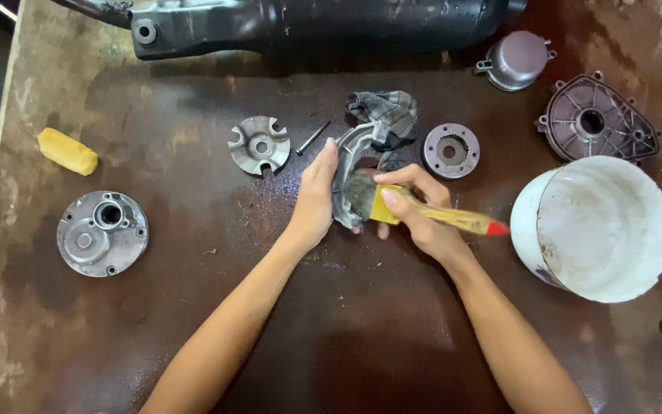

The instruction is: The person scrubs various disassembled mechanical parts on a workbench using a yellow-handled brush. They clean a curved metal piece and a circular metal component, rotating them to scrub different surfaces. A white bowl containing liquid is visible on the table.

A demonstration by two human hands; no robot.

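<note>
Brushing a curved metal part (355, 149) at table (193, 337) centre: your left hand (314, 201) grips it upright while your right hand (415, 211) clamps the yellow-handled brush (430, 215). Keep bristles flat against the metal; a rag (388, 113) lies at twelve o'clock, a white bucket (599, 230) at three.

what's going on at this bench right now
A person is brushing a curved grey metal part. The left hand steadies it on the stained brown table, while the right hand holds a yellow-handled paintbrush with its bristles against the part. A checked rag lies just behind. Round metal covers, a bolt, a yellow sponge and a white bucket sit around them.
</note>
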